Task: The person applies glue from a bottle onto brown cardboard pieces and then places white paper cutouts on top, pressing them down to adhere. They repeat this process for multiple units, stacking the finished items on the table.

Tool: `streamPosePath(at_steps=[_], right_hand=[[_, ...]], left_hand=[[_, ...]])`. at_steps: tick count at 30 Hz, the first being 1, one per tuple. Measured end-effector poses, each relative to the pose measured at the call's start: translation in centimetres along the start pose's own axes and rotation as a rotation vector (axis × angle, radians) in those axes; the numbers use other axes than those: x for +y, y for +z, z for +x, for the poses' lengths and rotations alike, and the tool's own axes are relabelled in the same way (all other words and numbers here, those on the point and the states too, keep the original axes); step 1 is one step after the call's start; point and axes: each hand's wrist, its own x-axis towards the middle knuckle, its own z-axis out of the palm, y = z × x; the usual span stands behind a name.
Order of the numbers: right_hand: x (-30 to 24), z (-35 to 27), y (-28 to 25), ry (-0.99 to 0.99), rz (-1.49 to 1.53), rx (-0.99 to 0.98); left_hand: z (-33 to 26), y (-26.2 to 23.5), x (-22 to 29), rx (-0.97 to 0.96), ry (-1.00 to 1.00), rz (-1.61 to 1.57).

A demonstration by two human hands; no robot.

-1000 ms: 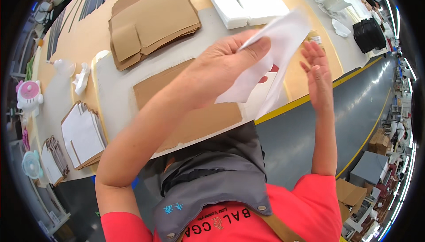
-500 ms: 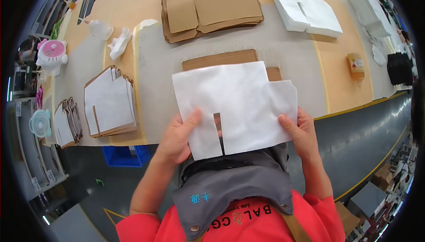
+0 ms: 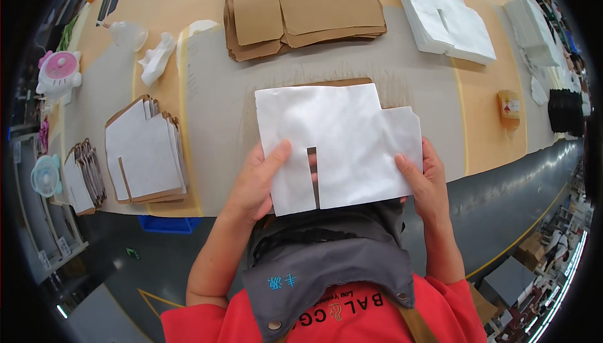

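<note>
A white sheet [image 3: 361, 148] with a narrow slot in its near edge and a stepped far right corner is stretched between my hands in front of my apron. My left hand [image 3: 260, 176] grips its left side, thumb on top and fingers underneath. On the opposite edge, my right hand [image 3: 424, 170] pinches it the same way. Fingers show through the slot. Just beyond the sheet, a strip of a brown cardboard piece [image 3: 345, 82] shows on the table; most of it is hidden.
At the back lies a stack of slotted brown cardboard [image 3: 333, 4], with a white sheet stack [image 3: 468, 32] to its right. White-faced brown pieces [image 3: 147, 148] are piled on the left. An amber bottle [image 3: 509, 107] is at right, and a blue crate [image 3: 169, 224] sits below the table edge.
The white sheet has shifted slightly away from me and now covers more of the brown cardboard piece. Both hands keep their hold. The whole view has shifted a little.
</note>
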Motion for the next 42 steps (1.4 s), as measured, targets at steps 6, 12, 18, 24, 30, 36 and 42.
streamPosePath(at_steps=[6, 12, 18, 24, 30, 36, 42], right_hand=[[0.0, 0.7, 0.3, -0.007, 0.015, 0.016], [0.4, 1.0, 0.2, 0.007, 0.013, 0.013], [0.4, 1.1, 0.2, 0.019, 0.001, 0.018], [0.4, 1.3, 0.4, 0.013, 0.001, 0.020], [0.3, 1.3, 0.3, 0.010, 0.001, 0.006], [0.4, 1.2, 0.3, 0.007, -0.003, 0.023], [0.4, 1.2, 0.2, 0.008, 0.002, 0.025]], left_hand=[[0.8, -0.1, 0.5, 0.000, -0.017, 0.022], [1.1, 0.1, 0.8, 0.001, -0.038, 0.012], [1.4, -0.2, 0.7, -0.016, -0.039, 0.017], [1.3, 0.3, 0.8, 0.044, -0.045, 0.013], [1.3, -0.1, 0.7, 0.040, -0.039, 0.008], [0.8, 0.1, 0.8, 0.069, 0.046, 0.219], [0.4, -0.5, 0.4, 0.113, 0.229, 0.452]])
